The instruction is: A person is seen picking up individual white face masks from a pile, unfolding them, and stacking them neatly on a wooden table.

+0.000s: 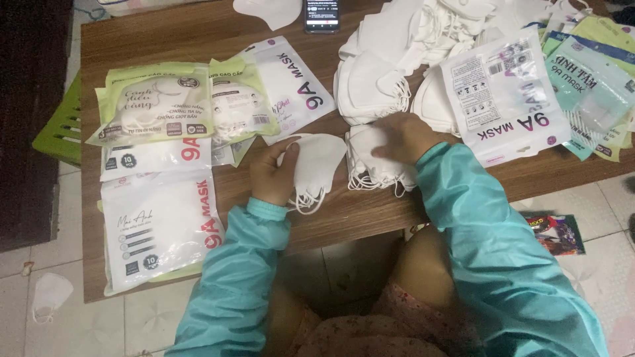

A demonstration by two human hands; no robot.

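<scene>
Brown wooden surface (370, 211), set over a pale tiled floor (152, 317); seated person viewed from above, teal sleeves.

A single white mask (316, 165) is held near the front edge of the surface, pinched by the left hand (271, 173), fingers closed on its left side, ear loops trailing toward the edge. The right hand (403, 135) is laid flat, fingers spread, on a small stack of white masks (374, 165) just beside the held one; nothing appears gripped.

Both forearms are angled inward from the front edge, wrists low, elbows off the surface.

Risk noted: loops hanging at the front edge could be caught or dragged off; one mask (49, 294) already lies on the floor. The loose pile of masks (397, 59) toward the back edge could be toppled by a sleeve.

Filled packets (159, 172) are ranged along the left edge, empty packets (506, 92) at the right edge, a phone (321, 14) at the back edge.
</scene>
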